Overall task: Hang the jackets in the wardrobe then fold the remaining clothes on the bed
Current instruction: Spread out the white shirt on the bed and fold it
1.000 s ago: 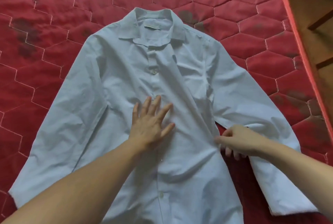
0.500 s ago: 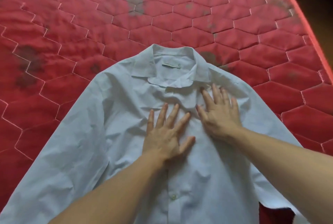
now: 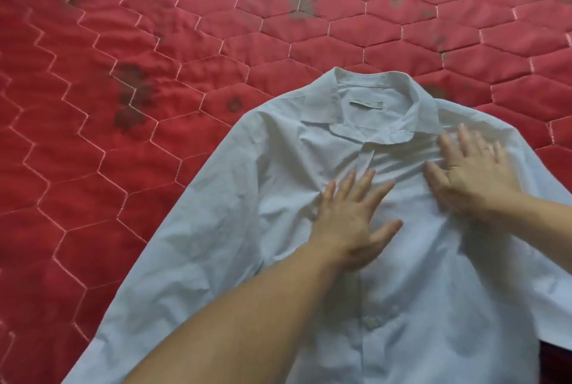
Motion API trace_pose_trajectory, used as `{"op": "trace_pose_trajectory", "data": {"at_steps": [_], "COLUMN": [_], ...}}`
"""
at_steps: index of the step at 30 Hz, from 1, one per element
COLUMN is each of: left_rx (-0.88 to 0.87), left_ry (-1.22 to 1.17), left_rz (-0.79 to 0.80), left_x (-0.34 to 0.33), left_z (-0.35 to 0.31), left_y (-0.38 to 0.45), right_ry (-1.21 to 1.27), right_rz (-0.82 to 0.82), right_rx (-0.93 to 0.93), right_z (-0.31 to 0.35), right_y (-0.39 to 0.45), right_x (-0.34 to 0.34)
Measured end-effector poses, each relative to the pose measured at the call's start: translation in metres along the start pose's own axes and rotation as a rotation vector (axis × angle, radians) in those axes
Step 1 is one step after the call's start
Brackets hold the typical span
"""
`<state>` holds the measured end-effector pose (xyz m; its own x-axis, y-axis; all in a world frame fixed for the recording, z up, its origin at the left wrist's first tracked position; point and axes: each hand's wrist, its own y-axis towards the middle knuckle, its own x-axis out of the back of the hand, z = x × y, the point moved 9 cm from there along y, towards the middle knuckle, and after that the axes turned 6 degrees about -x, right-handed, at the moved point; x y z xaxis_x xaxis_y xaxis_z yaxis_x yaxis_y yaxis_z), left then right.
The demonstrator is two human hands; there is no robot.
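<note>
A pale blue long-sleeved shirt (image 3: 247, 198) lies face up and spread flat on the red quilted bed (image 3: 154, 74), collar toward the far side, sleeves splayed outward. My left hand (image 3: 353, 216) presses flat on the chest beside the button placket, fingers straight and spread. My right hand (image 3: 473, 173) lies flat on the shirt's right shoulder area just below the collar, fingers straight, slightly blurred. Neither hand holds any cloth. The shirt's lower hem and right cuff are outside the view.
The bed cover has a hexagon stitch pattern with dark stains at several spots (image 3: 130, 96). Bare red quilt stretches to the left of the shirt and beyond the collar.
My right hand went from pinching the shirt's side edge to pressing flat on the chest, then slid outward to the right shoulder. The view swung left, putting the shirt lower right.
</note>
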<state>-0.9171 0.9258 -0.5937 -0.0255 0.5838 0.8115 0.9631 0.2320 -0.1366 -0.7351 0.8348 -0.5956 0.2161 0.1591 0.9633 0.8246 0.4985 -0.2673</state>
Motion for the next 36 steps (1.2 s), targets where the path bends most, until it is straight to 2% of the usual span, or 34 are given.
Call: {"op": "trace_pose_trajectory", "data": {"at_steps": [1, 3, 4, 5, 7, 9, 11, 14, 16, 17, 21, 25, 29, 31, 32, 34, 35, 36], "left_rx": [0.021, 0.079, 0.125, 0.197, 0.391, 0.496, 0.437, 0.258, 0.231, 0.269, 0.499, 0.61, 0.7, 0.722, 0.726, 0.728, 0.736, 0.753], "left_ry": [-0.028, 0.069, 0.165, 0.262, 0.366, 0.321, 0.285, 0.454, 0.528, 0.493, 0.033, -0.004, -0.285, -0.362, -0.381, -0.414, -0.441, -0.523], "left_rz": [-0.112, -0.317, -0.329, -0.277, -0.114, -0.055, -0.027, 0.006, -0.005, -0.018, -0.105, 0.017, 0.079, 0.107, 0.102, 0.006, -0.067, -0.124], "left_x": [0.02, 0.062, 0.077, 0.086, 0.096, 0.105, 0.111, 0.128, 0.143, 0.15, 0.153, 0.141, 0.128, 0.131, 0.136, 0.154, 0.165, 0.174], "left_z": [0.008, 0.037, 0.057, 0.083, 0.139, 0.176, 0.19, 0.199, 0.212, 0.22, 0.241, 0.242, 0.248, 0.248, 0.247, 0.245, 0.243, 0.241], "left_y": [-0.009, -0.039, -0.055, -0.068, -0.094, -0.109, -0.107, -0.094, -0.091, -0.093, -0.127, -0.175, -0.228, -0.249, -0.256, -0.267, -0.27, -0.273], "right_ry": [0.059, 0.157, 0.191, 0.2, 0.153, 0.126, 0.099, 0.022, 0.013, 0.012, -0.009, -0.039, -0.071, -0.048, 0.0, 0.205, 0.364, 0.532], "right_rz": [-0.07, -0.168, -0.196, -0.203, -0.11, 0.021, 0.058, -0.024, -0.05, -0.058, -0.081, -0.068, 0.028, 0.009, -0.045, -0.152, -0.152, -0.052], "right_rx": [0.033, 0.188, 0.283, 0.365, 0.47, 0.461, 0.39, 0.397, 0.419, 0.423, 0.41, 0.412, 0.303, 0.236, 0.259, 0.448, 0.528, 0.552], "right_z": [0.02, 0.073, 0.102, 0.13, 0.181, 0.214, 0.224, 0.223, 0.223, 0.223, 0.224, 0.225, 0.228, 0.239, 0.252, 0.293, 0.312, 0.33], "right_y": [-0.013, -0.051, -0.074, -0.094, -0.123, -0.133, -0.128, -0.118, -0.115, -0.114, -0.112, -0.114, -0.115, -0.132, -0.151, -0.205, -0.234, -0.257], "right_x": [0.011, 0.027, 0.03, 0.028, 0.006, -0.023, -0.045, -0.052, -0.05, -0.05, -0.046, -0.047, -0.051, -0.04, -0.029, -0.005, 0.004, 0.008]}}
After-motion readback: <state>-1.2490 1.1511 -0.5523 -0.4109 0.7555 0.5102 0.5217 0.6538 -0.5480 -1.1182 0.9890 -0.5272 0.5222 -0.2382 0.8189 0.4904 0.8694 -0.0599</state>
